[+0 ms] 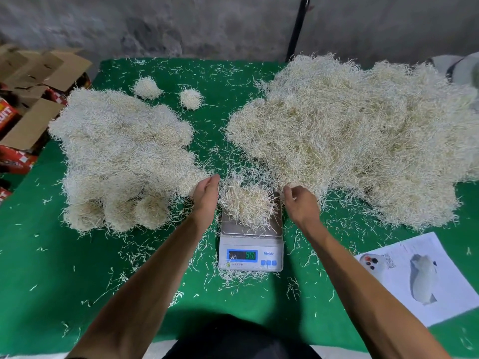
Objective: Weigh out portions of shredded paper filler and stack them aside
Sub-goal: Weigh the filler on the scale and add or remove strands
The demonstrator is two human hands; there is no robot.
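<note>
A small portion (246, 203) sits on the scale (251, 252). The left hand (206, 194), fingers straight, presses its left edge; the right hand (300, 200) pinches strands at its right edge. Green table (212, 130) shows between the flanking heaps.

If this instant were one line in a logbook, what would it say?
step: weighing | cream shredded-paper portion on white digital scale | left hand beside portion | right hand pinching strands | weighed clumps left

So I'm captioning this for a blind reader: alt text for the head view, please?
Two bare hands, left hand and right hand, flank a clump of shredded paper on a digital scale. Big shred piles lie either side on a green table.
</note>
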